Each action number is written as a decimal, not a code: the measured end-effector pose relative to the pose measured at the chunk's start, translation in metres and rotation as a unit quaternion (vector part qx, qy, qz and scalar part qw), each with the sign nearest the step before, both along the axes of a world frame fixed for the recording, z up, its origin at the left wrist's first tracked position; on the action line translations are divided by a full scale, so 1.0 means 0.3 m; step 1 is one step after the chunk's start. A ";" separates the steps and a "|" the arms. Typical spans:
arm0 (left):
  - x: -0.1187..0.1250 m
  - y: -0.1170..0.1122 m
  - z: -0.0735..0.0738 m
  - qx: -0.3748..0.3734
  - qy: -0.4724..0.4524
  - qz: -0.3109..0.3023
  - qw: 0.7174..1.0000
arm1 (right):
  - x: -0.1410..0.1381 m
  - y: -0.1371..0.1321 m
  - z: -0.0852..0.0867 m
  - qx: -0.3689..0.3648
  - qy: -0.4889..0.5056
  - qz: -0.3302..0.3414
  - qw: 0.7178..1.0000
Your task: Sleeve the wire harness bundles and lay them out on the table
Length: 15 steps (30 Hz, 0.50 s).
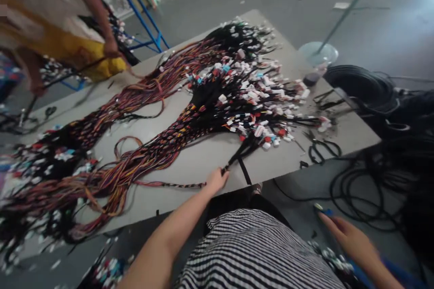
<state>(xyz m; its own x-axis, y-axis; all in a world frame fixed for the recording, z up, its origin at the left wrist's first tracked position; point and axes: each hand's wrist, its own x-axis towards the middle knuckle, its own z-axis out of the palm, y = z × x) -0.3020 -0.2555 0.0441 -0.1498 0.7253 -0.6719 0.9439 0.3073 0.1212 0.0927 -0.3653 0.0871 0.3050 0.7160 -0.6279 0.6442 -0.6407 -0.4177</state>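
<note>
Along the near edge of the pale table (pixel 356 135), one wire harness (pixel 179 185) lies apart from the heaps, its coloured strand running into the worker's left hand (pixel 217 181). Fingers closed round it, just where black branches spread toward the white connectors (pixel 257 95). Right hand (pixel 352 237) off the table, fingers seemingly pinching a small blue-and-pale object (pixel 326 212), too blurred to name.

Stage, by judgement: partway. Near bundle (pixel 162 142) and far bundle (pixel 135 92) look largely made up, wires gathered, connectors on the ends. Held harness also shows black covering; whether anything on it is left undone, cannot tell. Scissors (pixel 314 143) lie on the table, unheld. Across the table, a co-worker (pixel 61 13) holds a dark strand (pixel 91 67).

Containers: pale round basin or base (pixel 317 55) just past the table's right edge, pole rising from it; contents unreadable. Near it, possibly a small cup (pixel 311 79), dark low down. Below the right hand, a blue shape (pixel 361 274), perhaps a crate; loose connectors (pixel 330 255) beside or inside it, unclear which.
</note>
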 end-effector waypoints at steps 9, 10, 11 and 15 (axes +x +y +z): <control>-0.022 -0.214 0.154 0.040 -0.160 0.010 0.986 | -0.894 0.467 -0.135 -0.085 0.402 -0.228 0.883; -0.064 -0.189 0.142 0.048 -0.185 0.007 0.982 | -0.896 0.458 -0.145 -0.081 0.391 -0.238 0.886; -0.118 -0.144 0.127 0.069 -0.192 0.004 0.979 | -0.878 0.447 -0.158 -0.077 0.378 -0.234 0.892; -0.410 0.195 0.084 0.238 -0.056 0.062 0.968 | -0.727 0.410 -0.211 -0.091 0.303 -0.154 0.936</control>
